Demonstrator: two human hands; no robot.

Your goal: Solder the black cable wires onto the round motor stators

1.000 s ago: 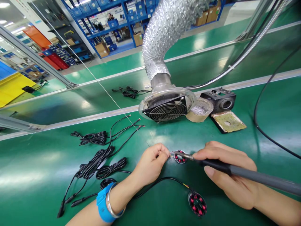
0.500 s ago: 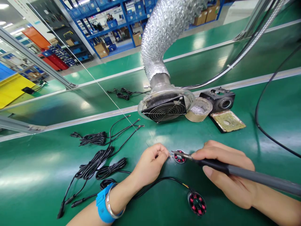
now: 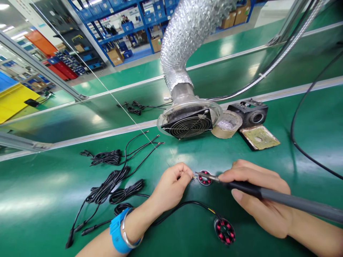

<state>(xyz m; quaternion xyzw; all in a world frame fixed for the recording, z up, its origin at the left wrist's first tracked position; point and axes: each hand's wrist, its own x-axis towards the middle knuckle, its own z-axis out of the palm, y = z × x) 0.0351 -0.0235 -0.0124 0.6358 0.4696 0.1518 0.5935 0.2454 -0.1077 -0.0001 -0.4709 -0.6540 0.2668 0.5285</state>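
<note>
My right hand grips a soldering iron by its dark grey handle, and the metal tip rests at the left edge of a small round stator with red coils. My left hand is pinched shut just left of that stator, holding something thin that I cannot make out at the iron's tip. A second round stator with red coils lies nearer to me, joined to a black cable that passes under my left wrist. A blue wristband sits on my left wrist.
A fume extractor fan on a silver flexible duct stands behind the work. Beside it are a solder wire roll, a black iron stand and a yellowed sponge. Bundled black cables lie at left. A conveyor belt runs beyond.
Both hands and the iron stay almost still. The bundle of black wires on the conveyor belt behind has drifted to the left.
</note>
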